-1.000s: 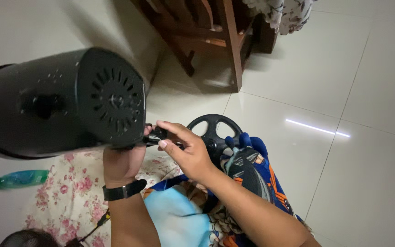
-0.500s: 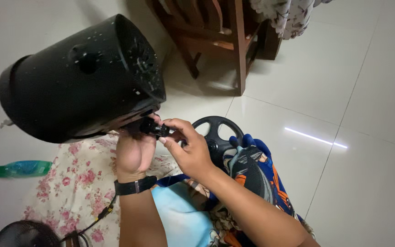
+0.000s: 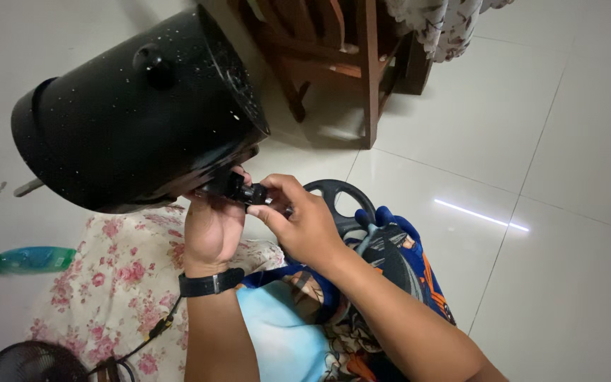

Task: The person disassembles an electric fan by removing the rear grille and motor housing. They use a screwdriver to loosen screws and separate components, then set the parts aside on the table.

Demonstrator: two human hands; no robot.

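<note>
Nearest the camera, both forearms rise from the lower edge of the view over a lap covered in light blue and patterned cloth [image 3: 284, 332]. The left wrist wears a black band [image 3: 210, 284]. The left hand [image 3: 210, 226] is raised palm toward the camera, its grip closed around the underside of a large black cylindrical housing [image 3: 136, 117], holding it up off the floor. The right hand [image 3: 302, 223] sits just beside the left; its thumb and fingertips are pinched together on a small black knob [image 3: 249, 193] that sticks out from the lower end of the housing.

The housing is tilted, its open end toward the left and its vented end toward the right, with a round bump on its upper side and pale specks across its surface.

Below the hands, a floral cloth [image 3: 118, 283] lies on the floor at the left, and a thin black cable [image 3: 146, 336] runs across it. A dark fan grille [image 3: 26, 364] shows at the bottom left corner. A green bottle [image 3: 19, 259] lies on the floor [image 3: 567, 233] near the left edge. A black wheel-shaped part [image 3: 341, 201] rests just behind the right hand.

Farther off, a wooden chair [image 3: 348, 56] stands on the pale tiled floor, with patterned fabric [image 3: 447, 21] hanging at the top edge.
</note>
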